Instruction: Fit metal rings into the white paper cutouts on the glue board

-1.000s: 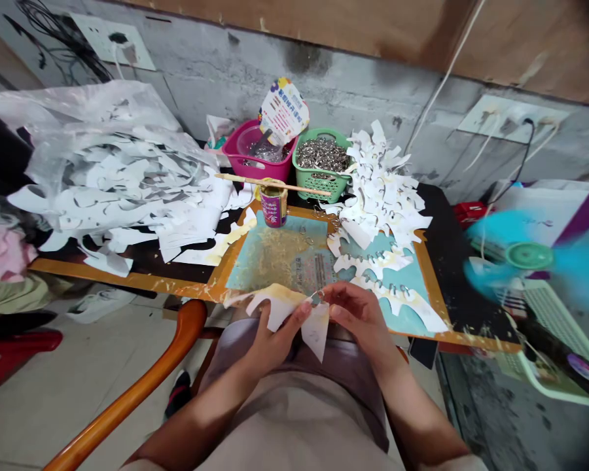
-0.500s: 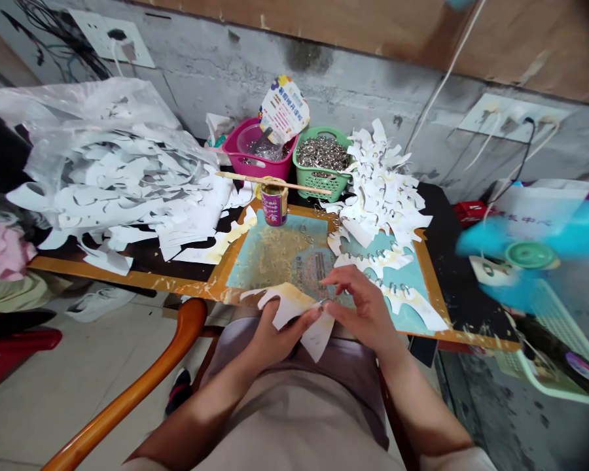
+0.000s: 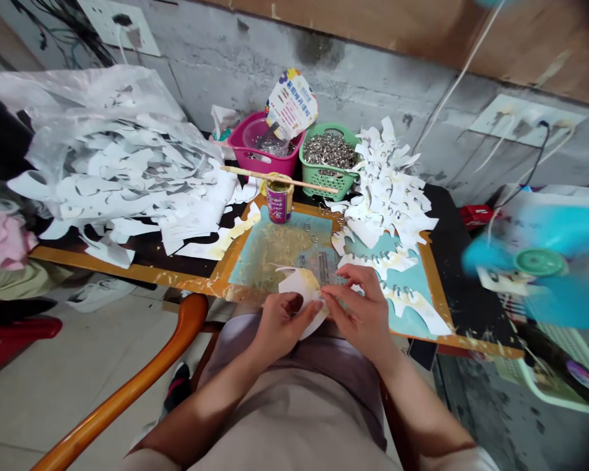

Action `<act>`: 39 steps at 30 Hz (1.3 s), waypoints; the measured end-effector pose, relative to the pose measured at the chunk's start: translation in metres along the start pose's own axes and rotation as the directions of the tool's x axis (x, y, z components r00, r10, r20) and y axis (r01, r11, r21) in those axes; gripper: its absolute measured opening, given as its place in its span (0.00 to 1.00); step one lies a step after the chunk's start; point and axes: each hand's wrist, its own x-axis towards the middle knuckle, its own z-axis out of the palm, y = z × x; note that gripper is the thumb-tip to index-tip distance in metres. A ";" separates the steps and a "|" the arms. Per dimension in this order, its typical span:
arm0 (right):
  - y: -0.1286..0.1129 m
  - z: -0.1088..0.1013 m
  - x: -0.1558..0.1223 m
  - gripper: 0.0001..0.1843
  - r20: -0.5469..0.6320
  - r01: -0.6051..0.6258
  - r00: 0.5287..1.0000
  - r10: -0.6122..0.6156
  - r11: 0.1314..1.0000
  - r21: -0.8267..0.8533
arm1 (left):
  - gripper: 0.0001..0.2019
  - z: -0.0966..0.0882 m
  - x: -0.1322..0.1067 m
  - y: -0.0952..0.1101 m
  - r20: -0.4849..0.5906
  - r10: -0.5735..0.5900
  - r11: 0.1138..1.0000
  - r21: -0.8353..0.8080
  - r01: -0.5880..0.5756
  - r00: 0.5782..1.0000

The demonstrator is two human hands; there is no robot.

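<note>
Blue desk fan (image 3: 540, 261) blades motion-blurred, paper cutout (image 3: 299, 284) partly hidden by both hands, anything between the fingers (image 3: 334, 296) too small to tell, pink basket (image 3: 240, 144) partly hidden behind printed card (image 3: 292, 104), pink cloth (image 3: 4, 239) cut off by left edge.

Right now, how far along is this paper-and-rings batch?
Done-looking: a heap of white cut paper shapes by the board, and a shape on the teal mat with metal rings along its edge. In hand: one paper shape, held between the left hand and right hand. Left: the green basket is full of rings.
</note>
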 end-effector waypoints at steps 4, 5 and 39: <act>0.004 0.011 -0.008 0.13 -0.055 0.148 0.986 -0.158 0.976 -0.158 | 0.26 0.004 0.003 0.004 -0.046 -0.077 0.997 -0.019 0.076 0.996; 0.006 0.013 -0.010 0.14 -0.043 0.174 0.982 -0.185 0.968 -0.181 | 0.27 0.004 0.005 0.004 -0.050 -0.094 0.995 -0.021 0.093 0.994; -0.004 0.005 0.006 0.08 0.205 -0.429 0.903 0.378 0.773 0.467 | 0.23 -0.007 0.009 -0.009 0.115 -0.012 0.957 -0.288 0.045 0.993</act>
